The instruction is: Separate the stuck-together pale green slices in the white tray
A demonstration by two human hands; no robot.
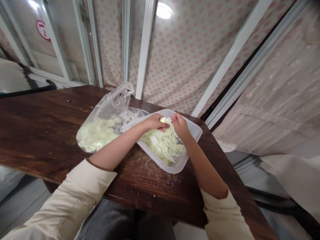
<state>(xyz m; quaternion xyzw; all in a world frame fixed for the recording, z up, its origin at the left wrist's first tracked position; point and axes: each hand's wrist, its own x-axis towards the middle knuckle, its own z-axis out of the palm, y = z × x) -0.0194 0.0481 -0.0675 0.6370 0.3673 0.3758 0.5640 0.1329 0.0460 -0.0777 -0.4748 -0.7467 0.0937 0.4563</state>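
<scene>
My left hand (155,122) is closed on a small pale yellow-white flower-like piece (164,120), held over the tray. My right hand (180,126) is just to the right of it, fingers pinched together; anything between them is too small to make out. Below both hands, a white plastic tray (172,169) holds a heap of pale green and white petal-like pieces (162,145). Left of the tray, partly behind my left forearm, a clear plastic bag (110,103) contains more pale green pieces (97,133).
The dark wooden table (45,123) has fine glittery crumbs (140,166) near the tray. A purple scrap (172,183) lies in front, and a thin yellowish string (87,109) lies behind the bag. Framed glass panels with a dotted curtain (185,60) stand along the table's far edge.
</scene>
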